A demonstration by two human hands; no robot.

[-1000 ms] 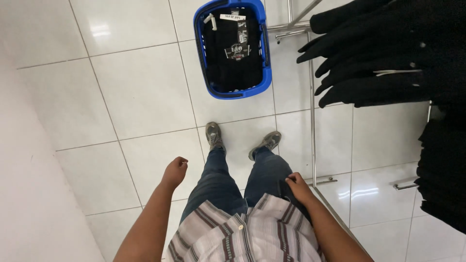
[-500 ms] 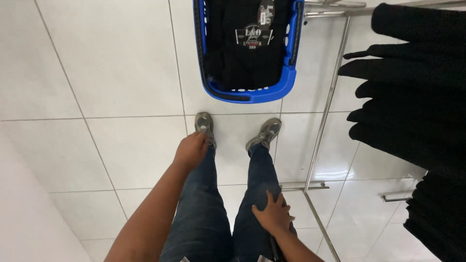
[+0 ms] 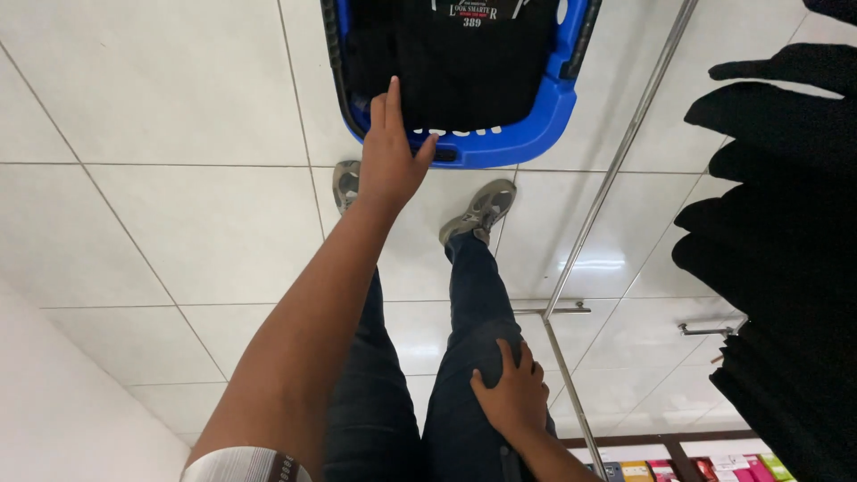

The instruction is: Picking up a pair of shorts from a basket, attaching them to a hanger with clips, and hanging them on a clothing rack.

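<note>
A blue plastic basket stands on the white tiled floor in front of my feet, filled with black folded clothes. My left hand reaches down over the basket's near left corner, fingers apart, holding nothing. My right hand rests flat on my right knee, over dark jeans.
A metal clothes rail runs along the right, with black garments hanging from it. My grey shoes stand just behind the basket. Small colourful boxes line the bottom right edge. A white wall is at the lower left.
I have bent further forward. My left hand rose from beside my thigh to the basket's near corner. My right hand slid down my leg to the knee.
</note>
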